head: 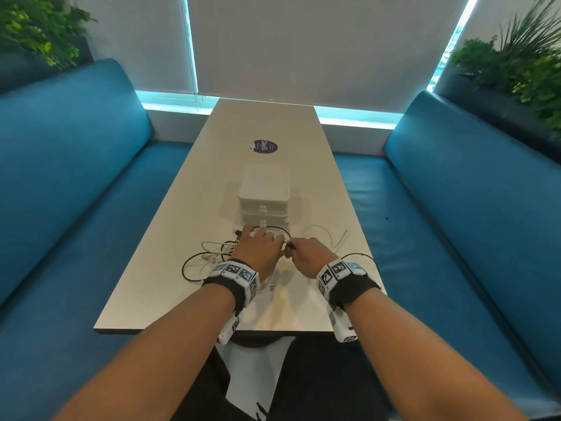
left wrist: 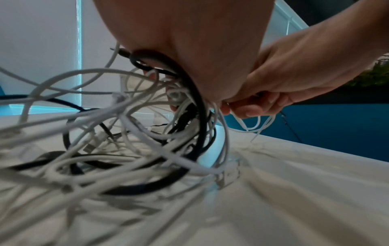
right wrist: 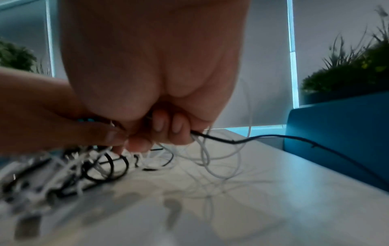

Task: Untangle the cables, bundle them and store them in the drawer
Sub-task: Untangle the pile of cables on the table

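Observation:
A tangle of white and black cables (head: 212, 253) lies on the white table (head: 273, 311) just in front of a small white drawer unit (head: 263, 197). My left hand (head: 258, 247) grips the middle of the tangle (left wrist: 147, 133), lifting loops off the table. My right hand (head: 306, 253) sits close beside it, fingers curled round a thin black cable (right wrist: 273, 138) and some thin white strands (right wrist: 206, 159). The black cable trails away to the right edge of the table (head: 361, 256). The drawers look closed.
Blue bench seats (head: 76, 208) run along both sides of the table. A round purple sticker (head: 264, 146) lies beyond the drawer unit. Plants (head: 522, 65) stand behind the seat backs. A closed window blind (head: 303, 47) fills the far wall.

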A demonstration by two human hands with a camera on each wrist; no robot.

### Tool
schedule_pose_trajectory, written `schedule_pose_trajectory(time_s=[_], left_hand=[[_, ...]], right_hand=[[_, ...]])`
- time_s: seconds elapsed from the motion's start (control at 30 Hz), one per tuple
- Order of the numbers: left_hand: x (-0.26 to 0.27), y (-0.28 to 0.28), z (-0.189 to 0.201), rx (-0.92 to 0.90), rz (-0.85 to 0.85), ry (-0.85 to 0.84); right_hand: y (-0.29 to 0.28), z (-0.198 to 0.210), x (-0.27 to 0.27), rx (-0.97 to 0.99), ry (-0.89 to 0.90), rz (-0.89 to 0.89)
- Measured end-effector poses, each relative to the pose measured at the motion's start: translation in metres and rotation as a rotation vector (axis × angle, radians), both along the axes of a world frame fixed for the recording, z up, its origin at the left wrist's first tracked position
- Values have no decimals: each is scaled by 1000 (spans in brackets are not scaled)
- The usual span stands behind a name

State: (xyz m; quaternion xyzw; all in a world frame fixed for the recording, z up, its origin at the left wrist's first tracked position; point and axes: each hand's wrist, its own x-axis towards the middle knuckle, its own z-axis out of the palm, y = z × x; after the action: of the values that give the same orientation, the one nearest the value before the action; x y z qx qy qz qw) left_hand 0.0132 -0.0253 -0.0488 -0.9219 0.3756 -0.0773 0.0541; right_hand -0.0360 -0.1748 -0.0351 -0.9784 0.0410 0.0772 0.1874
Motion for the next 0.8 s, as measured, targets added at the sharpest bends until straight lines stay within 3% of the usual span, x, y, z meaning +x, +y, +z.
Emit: schedule_pose_trajectory(time_s=[0.1,0.33,0.63,0.8], left_hand=[[1,8,1,-83,-3,40],[-4,4,-1,-68,19,64],[-3,-6,-8,29,-38,-45],[-1,1,-9,-81,-50,-9]], right_hand=[[-10,-4,-2,-22,20,-39],[-23,0,-11,-58,53,-132],[4,1,-6,-47,-85,22],[-3,-1,-9,-74,-110,-26]])
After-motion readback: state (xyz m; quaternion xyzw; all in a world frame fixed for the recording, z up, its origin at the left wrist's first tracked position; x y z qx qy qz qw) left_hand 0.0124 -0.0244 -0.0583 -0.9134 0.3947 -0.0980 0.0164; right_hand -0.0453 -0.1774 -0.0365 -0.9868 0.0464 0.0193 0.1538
